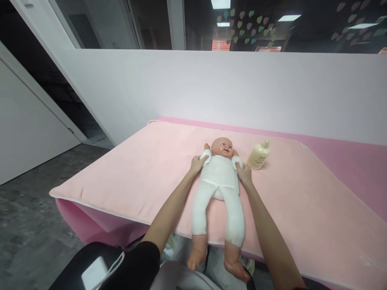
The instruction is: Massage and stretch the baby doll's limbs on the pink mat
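Holding the baby doll by both arms, the person has it face up on the pink blanket, head toward the wall, feet past the near edge. The left hand wraps thumb and fingers around one white cloth arm; the right hand is curled around the other, though some fingers are hidden and how firmly they press cannot be told. The doll's hands are raised beside its head. Laying it down and taking hold look done, while the arm handling seems midway: letting go of both arms is left. The lotion bottle stands just beside the right hand, in nobody's grip.
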A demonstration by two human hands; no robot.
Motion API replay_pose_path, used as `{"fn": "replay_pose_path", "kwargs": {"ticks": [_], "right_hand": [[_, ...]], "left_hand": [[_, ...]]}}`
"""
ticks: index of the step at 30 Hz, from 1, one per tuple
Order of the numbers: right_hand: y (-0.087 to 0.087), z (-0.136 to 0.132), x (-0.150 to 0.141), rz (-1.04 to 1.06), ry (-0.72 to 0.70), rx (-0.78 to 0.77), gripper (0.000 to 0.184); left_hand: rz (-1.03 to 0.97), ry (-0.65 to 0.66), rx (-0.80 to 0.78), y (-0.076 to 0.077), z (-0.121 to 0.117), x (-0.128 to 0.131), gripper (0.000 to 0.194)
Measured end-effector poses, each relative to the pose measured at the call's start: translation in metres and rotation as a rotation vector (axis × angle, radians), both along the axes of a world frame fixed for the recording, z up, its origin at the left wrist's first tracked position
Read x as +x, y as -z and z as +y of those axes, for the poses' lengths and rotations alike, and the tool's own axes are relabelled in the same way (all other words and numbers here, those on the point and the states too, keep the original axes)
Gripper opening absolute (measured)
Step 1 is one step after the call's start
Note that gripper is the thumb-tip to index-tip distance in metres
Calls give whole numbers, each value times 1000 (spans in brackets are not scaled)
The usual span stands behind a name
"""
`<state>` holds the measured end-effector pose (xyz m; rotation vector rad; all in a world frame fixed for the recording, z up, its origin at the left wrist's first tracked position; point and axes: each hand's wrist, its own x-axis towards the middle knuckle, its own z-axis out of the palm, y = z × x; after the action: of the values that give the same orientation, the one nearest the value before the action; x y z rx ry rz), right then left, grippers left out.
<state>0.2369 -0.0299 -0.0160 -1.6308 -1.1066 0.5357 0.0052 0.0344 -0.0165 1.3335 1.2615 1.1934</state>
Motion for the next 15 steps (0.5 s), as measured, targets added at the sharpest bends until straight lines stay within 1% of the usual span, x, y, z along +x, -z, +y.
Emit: {"fn": "replay_pose_path", "kwargs": {"ticks": [2, 4, 7, 10, 12, 15], "right_hand": [[0, 0, 1, -28, 15, 23, 45], [1, -1, 5, 24, -38, 36, 46], [1, -6, 16, 230, -187, 43, 43], [2, -11, 27, 404, -311, 50, 33], [4, -13, 32, 445, -344, 44, 27], [8, -15, 37, 429, -378, 85, 16]], "left_hand": [[71, -66, 36, 0, 1, 2, 46], [54, -44, 75, 1, 1, 2, 45], [-126, 92, 84, 1, -2, -2, 42], [-352, 193, 52, 1, -4, -7, 38], [-446, 197, 29, 2, -4, -9, 40], [-488, 164, 4, 4, -2, -11, 41]]}}
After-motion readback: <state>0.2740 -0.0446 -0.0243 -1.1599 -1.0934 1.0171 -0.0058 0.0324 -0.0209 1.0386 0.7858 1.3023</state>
